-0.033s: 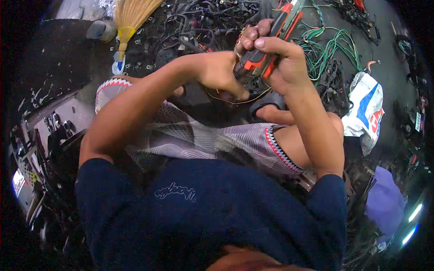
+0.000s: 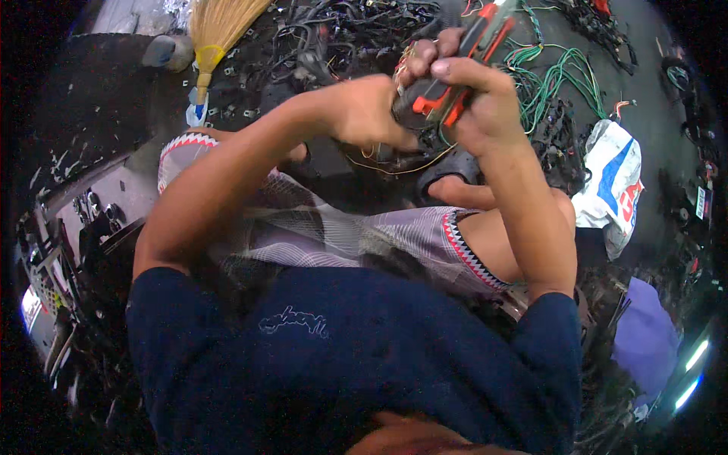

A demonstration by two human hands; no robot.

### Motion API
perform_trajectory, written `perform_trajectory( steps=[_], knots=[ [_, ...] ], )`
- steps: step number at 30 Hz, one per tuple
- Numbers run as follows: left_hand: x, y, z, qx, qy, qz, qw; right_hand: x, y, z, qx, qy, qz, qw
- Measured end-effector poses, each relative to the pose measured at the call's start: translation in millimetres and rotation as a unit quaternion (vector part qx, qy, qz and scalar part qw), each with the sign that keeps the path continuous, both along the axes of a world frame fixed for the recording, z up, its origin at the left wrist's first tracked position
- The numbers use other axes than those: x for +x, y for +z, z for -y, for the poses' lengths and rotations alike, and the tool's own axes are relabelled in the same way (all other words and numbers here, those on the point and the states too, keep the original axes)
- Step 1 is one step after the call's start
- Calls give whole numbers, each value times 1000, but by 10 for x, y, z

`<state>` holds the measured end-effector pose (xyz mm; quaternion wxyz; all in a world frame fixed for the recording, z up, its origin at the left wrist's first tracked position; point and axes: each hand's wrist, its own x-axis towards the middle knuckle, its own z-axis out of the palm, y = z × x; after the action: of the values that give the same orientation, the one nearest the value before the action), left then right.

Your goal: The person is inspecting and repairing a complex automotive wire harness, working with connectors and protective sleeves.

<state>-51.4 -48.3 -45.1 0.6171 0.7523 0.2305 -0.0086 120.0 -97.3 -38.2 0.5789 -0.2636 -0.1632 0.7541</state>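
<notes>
My left hand (image 2: pixel 371 112) is closed round a dark wire bundle (image 2: pixel 409 106), its fingers curled underneath and partly hidden. A thin yellow wire (image 2: pixel 402 171) loops below that hand. Close beside it, my right hand (image 2: pixel 481 106) grips a red-and-black utility knife (image 2: pixel 474 47) with a metal strip along it. The knife slants up and to the right, its upper end smeared by motion. My right fingertips curl over its left side, next to the bundle, and I cannot tell whether they also pinch it.
Dark wire harnesses (image 2: pixel 326 34) lie heaped beyond my hands, with green wires (image 2: pixel 561 83) to their right. At the far left is a straw broom (image 2: pixel 220 34). A white plastic bag (image 2: pixel 610 178) sits by my right knee, and a purple cloth (image 2: pixel 644 334) lies behind it.
My right hand and the knife have shifted slightly to the right. My left hand has risen a little with the bundle still in it.
</notes>
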Motion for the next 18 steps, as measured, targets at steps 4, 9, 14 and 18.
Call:
perform_trajectory(
  steps=[4,9,14,18],
  knots=[
    [-47,520,-299,145,105,-239,954,73,183,-38,-11,-63,42,997],
    [-300,335,-239,232,224,-269,908,151,334,26,133,42,699,702],
    [-346,273,-183,263,190,-254,911,54,393,111,172,93,855,480],
    [-345,236,-163,290,174,-257,905,37,331,110,175,86,878,438]
  ],
)
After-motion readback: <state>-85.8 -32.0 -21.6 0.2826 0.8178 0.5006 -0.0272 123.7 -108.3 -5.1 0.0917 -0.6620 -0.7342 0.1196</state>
